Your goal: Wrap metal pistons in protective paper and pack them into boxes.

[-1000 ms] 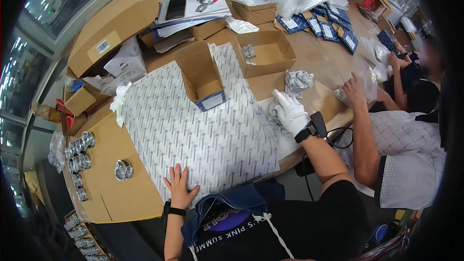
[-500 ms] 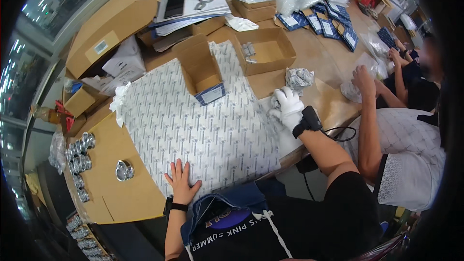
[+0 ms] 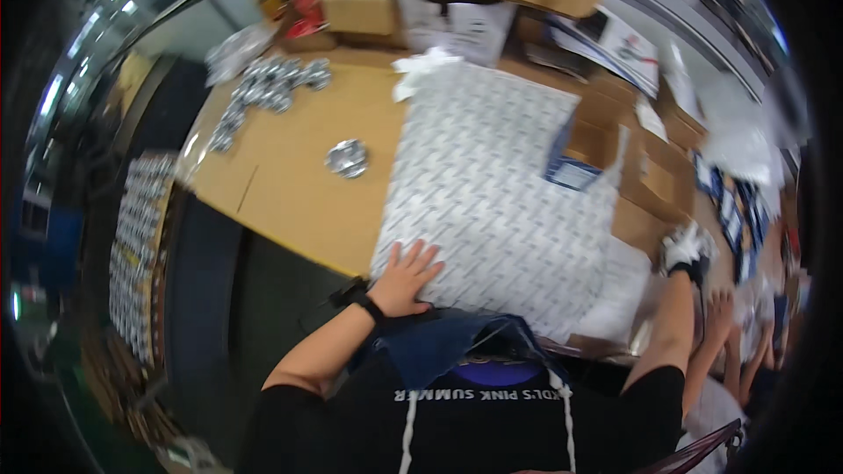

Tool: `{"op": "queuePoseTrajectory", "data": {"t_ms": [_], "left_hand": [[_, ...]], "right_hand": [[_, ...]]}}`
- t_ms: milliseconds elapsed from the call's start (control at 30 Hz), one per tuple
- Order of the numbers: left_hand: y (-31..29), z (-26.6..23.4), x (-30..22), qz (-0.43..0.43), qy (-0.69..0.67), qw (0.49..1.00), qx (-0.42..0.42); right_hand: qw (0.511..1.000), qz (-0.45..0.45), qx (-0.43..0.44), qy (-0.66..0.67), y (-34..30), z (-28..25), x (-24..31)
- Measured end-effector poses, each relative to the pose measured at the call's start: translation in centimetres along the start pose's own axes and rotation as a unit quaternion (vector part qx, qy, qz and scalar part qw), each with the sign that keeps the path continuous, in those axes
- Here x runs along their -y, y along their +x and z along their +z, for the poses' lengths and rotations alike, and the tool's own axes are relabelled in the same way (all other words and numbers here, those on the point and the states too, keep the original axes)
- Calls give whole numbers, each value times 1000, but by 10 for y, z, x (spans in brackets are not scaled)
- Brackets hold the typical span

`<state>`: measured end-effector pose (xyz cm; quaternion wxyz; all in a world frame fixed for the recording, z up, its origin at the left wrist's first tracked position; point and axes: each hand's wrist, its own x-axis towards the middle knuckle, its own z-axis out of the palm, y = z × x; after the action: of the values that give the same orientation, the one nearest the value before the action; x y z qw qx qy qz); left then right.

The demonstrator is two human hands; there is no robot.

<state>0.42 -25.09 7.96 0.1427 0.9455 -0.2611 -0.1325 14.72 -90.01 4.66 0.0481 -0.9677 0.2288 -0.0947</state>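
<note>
Here the bare left hand (image 3: pixel 406 279) lies flat, fingers (image 3: pixel 420 254) spread wide and gripping nothing, pressed on the near edge of a large white sheet with a grey zigzag pattern (image 3: pixel 496 184) that covers the middle of the brown cardboard-topped desk (image 3: pixel 290 184). The right hand (image 3: pixel 687 246), in a white glove with a black wrist strap, rests at the sheet's far right corner; blur hides whether its fingers are curled or closed on anything. Beyond the left fingers, well apart on the bare desk, sits a small shiny silver round piece (image 3: pixel 347 158), and farther off lies a blurred heap of similar silver pieces (image 3: pixel 268 88). Up and to the right of the left fingers, an open brown cardboard box (image 3: pixel 597 145) stands on the sheet. Another person's bare hand (image 3: pixel 718 307) shows just below the gloved one.
</note>
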Motion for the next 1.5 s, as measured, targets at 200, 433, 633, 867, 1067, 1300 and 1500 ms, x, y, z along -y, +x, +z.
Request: {"op": "queuePoseTrajectory", "data": {"t_ms": [200,433,633,867,1067,1300,1500], "left_hand": [[-13,15,5,10,15,999,-29],[-6,44,30,126,-40,981,-142],[-2,28,33,72,-32,985,-155],[0,30,32,69,-206,947,-237],[1,9,28,38,-183,962,-201],[3,-23,20,128,-125,947,-267],[14,-39,2,146,-118,959,-211]], "right_hand": [[993,-46,-98,-43,-15,-92,155],[805,-479,124,326,-166,-137,447],[742,-658,97,79,-242,-80,614],[818,-531,195,99,-261,36,677],[773,-449,374,246,-245,-44,578],[682,20,507,526,-243,-83,400],[739,55,526,416,-260,-84,355]]}}
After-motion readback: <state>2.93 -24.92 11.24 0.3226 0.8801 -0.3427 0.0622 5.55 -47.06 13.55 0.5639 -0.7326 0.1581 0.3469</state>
